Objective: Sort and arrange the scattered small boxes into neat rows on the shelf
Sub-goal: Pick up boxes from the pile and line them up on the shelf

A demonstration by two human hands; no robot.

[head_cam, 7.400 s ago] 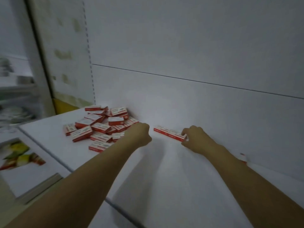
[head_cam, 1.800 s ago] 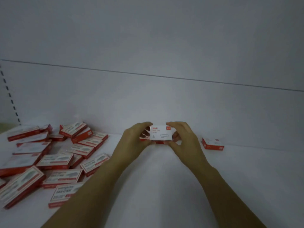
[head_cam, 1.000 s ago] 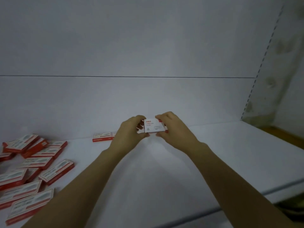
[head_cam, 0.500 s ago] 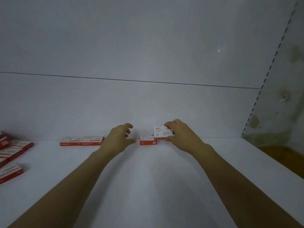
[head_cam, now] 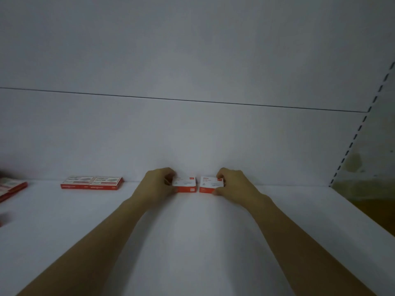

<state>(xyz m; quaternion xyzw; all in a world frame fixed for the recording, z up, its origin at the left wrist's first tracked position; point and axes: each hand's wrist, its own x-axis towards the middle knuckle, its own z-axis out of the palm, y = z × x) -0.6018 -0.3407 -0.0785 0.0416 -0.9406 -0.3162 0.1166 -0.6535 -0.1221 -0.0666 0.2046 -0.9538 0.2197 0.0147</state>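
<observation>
Between the two sets of fingertips, at the back of the white shelf [head_cam: 192, 242], two small boxes lie flat side by side with a narrow gap between them. The left hand [head_cam: 159, 184] grips the left box [head_cam: 184, 184]: its fingers [head_cam: 170, 173] curl over the far end and the thumb presses the near red face. The right hand [head_cam: 235, 182] grips the right box [head_cam: 211, 184] the same way, fingers [head_cam: 222, 171] hooked behind it, thumb at the lower front corner.

Half a second ago the left hand hung open with nothing in it, just left of the box that already lay on the shelf, and the right hand held its box raised and tilted above that one's right end. Now the raised box is down on the shelf, level with its neighbour, and the left hand has closed on the other. Both sit close to the back wall [head_cam: 192, 135].

Well to the left of the left fingers a pair of flat boxes [head_cam: 92, 182] lies end to end along the wall, and beyond them loose boxes [head_cam: 10, 188] show at the picture's edge. Far right of the right fingers runs a slotted strip [head_cam: 352, 142].

Each small box has a white top with red print at one corner, a red square mark at the other and grey lines below; the front is red with a small white mark. None of it is large enough to read, nor is the white lettering on the flat pair.
</observation>
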